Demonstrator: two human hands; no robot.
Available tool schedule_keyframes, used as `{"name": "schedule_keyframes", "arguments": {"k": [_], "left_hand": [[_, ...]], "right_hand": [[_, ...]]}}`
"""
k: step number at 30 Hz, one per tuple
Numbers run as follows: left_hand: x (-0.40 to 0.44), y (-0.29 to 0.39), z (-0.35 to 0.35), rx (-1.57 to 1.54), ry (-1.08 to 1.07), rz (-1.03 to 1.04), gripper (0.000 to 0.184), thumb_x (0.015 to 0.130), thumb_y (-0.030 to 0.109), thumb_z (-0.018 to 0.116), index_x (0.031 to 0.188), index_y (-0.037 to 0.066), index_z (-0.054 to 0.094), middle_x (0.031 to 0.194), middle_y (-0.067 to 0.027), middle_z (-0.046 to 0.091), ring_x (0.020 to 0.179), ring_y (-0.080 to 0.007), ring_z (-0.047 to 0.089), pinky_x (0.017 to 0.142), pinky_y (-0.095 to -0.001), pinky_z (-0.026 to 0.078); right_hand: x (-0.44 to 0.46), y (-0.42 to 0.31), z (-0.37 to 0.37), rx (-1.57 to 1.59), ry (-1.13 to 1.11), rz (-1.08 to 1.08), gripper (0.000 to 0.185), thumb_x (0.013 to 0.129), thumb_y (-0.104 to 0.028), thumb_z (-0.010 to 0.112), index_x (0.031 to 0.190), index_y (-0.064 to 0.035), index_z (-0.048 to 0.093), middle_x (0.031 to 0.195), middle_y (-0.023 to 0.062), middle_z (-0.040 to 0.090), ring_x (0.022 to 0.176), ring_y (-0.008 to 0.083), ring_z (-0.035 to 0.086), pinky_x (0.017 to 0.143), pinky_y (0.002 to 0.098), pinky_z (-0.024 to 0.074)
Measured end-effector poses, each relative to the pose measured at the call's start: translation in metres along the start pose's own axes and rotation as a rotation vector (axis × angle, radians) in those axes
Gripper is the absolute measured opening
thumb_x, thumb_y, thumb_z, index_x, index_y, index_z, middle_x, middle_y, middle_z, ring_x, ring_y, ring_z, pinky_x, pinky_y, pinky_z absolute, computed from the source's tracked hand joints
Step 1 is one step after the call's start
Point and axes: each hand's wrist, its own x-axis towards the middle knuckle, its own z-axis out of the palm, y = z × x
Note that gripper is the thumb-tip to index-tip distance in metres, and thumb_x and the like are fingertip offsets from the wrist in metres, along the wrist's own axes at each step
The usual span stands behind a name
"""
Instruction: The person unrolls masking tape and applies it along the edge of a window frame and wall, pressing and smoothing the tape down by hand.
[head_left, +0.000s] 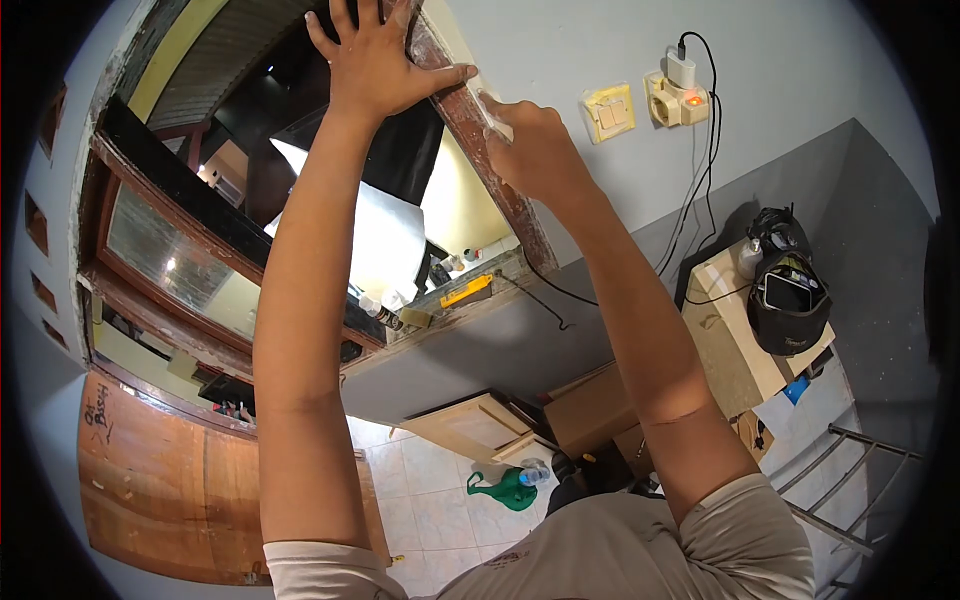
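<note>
Up at the wooden window frame (462, 120), my left hand (375, 65) is spread wide, its thumb reaching across to the frame's wall-side edge. My right hand (535, 150) is closed just below it, pressed toward the same edge. A small whitish piece (497, 127) shows between its fingers; whether it is a scraper, folded paper or something else I cannot make out. Paint on the frame looks worn, with pale patches. On the sill below lie a yellow utility knife (467, 290) and a small yellowish block (415, 318).
Right of the frame are a light switch (607, 112) and a socket with a white charger (681, 68), its black cable hanging down. A black bag (790, 305) sits on a box at right. A metal ladder-like rack (850, 490) and a green bag (505, 490) are lower down.
</note>
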Motion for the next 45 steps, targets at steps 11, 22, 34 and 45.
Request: {"name": "schedule_keyframes", "arguments": {"k": [11,22,34,45], "left_hand": [[0.002,-0.001,0.005,0.001,0.021,0.015,0.138,0.056,0.085,0.079,0.17,0.025,0.031,0.179,-0.0206,0.001,0.162,-0.0505,-0.001,0.12,-0.0785,0.0],[0.001,0.004,0.0,0.007,-0.008,-0.02,0.139,0.054,0.084,0.08,0.171,0.027,0.03,0.18,-0.0198,0.001,0.163,-0.0482,-0.002,0.122,-0.0759,-0.003],[0.001,0.005,-0.004,-0.021,-0.027,-0.022,0.139,0.054,0.083,0.08,0.171,0.027,0.03,0.18,-0.0205,0.001,0.163,-0.0485,-0.003,0.123,-0.0749,-0.002],[0.002,0.01,-0.01,0.045,-0.079,-0.041,0.138,0.059,0.082,0.079,0.172,0.025,0.024,0.179,-0.0212,-0.003,0.163,-0.0488,-0.004,0.124,-0.0734,-0.003]], "right_hand": [[0.004,0.008,-0.001,0.077,-0.061,-0.005,0.049,0.094,-0.017,0.069,0.142,-0.0084,0.068,0.124,0.027,0.072,0.11,0.0411,0.073,0.103,0.046,0.0553],[0.0,0.008,0.0,0.047,-0.048,-0.017,0.055,0.093,-0.017,0.069,0.147,-0.0112,0.064,0.124,0.0271,0.073,0.117,0.0434,0.069,0.106,0.0478,0.0536],[-0.037,0.034,0.02,0.237,0.145,-0.263,0.063,0.092,-0.007,0.069,0.153,-0.0095,0.056,0.093,0.0233,0.072,0.085,0.0363,0.072,0.082,0.0441,0.0551],[-0.062,0.035,0.013,0.267,0.281,-0.192,0.057,0.096,-0.009,0.068,0.152,-0.012,0.059,0.093,0.0199,0.073,0.081,0.0332,0.073,0.079,0.0417,0.0576]]}}
